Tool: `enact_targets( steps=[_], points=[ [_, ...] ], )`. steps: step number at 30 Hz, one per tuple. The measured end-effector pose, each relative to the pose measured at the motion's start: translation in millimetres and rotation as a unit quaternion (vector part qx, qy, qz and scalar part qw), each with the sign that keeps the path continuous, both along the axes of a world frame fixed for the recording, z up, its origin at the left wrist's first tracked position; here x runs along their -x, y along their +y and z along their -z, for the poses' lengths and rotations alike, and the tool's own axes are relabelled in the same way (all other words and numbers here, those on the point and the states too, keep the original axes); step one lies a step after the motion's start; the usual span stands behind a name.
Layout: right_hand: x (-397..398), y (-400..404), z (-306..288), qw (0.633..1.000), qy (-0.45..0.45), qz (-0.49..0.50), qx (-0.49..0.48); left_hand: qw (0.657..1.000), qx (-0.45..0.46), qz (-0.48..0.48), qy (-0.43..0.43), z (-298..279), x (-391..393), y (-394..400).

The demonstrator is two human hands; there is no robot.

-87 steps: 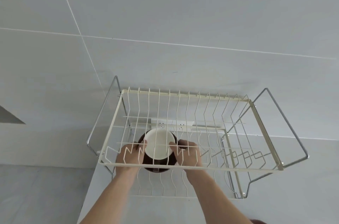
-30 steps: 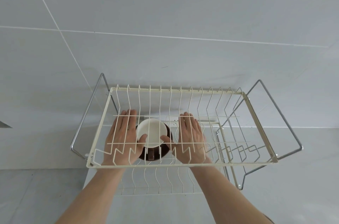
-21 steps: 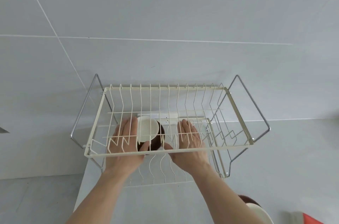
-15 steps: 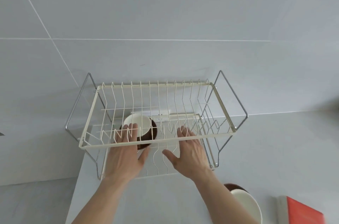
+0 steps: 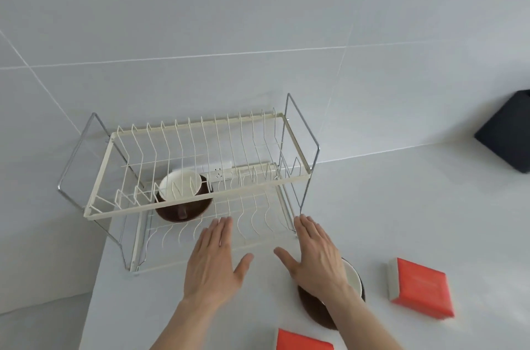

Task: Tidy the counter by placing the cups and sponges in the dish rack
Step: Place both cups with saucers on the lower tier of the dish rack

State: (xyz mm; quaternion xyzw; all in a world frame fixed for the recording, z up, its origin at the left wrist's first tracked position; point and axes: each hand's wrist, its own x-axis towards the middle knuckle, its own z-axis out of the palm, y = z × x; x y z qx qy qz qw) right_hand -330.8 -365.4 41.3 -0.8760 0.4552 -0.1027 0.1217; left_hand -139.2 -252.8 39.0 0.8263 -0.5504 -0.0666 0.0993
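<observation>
A cream two-tier wire dish rack point(image 5: 189, 209) stands on the white counter against the tiled wall. Inside its lower tier at the left lies a brown cup with a white inside point(image 5: 183, 192). My left hand point(image 5: 213, 260) and my right hand point(image 5: 318, 258) hover flat and open in front of the rack, holding nothing. A second brown and white cup point(image 5: 354, 281) sits on the counter, partly hidden under my right wrist. One red sponge point(image 5: 420, 286) lies to the right of that cup. Another red sponge point(image 5: 302, 342) lies at the bottom edge.
A black object point(image 5: 507, 134) leans against the wall at the far right. The counter's left edge point(image 5: 94, 292) drops off just left of the rack. A white power strip point(image 5: 218, 173) lies behind the rack by the wall.
Both hands let go of the cup in the rack and drew back out toward me. The view swung right and down, bringing the second cup and the sponges into sight.
</observation>
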Motion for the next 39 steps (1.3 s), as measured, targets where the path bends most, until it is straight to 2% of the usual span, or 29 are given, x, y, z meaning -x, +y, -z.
enact_targets(
  steps=[8,18,26,34,39],
  points=[
    [71,1,10,0.990,-0.015,0.116,-0.078,0.997,-0.033,0.044,0.057,9,59,-17],
    [118,-1,23,0.948,-0.039,0.230,-0.217,0.970,-0.109,0.012,0.215,21,115,-44],
    [128,-4,39,0.910,-0.062,0.272,-0.306,0.907,-0.158,-0.099,0.378,36,134,-51],
    [128,-9,38,0.871,-0.152,0.318,-0.343,0.834,-0.170,-0.185,0.491,37,136,-47],
    [128,-11,34,0.856,-0.171,0.325,-0.364,0.806,-0.168,-0.201,0.531,48,130,-43]
  ],
)
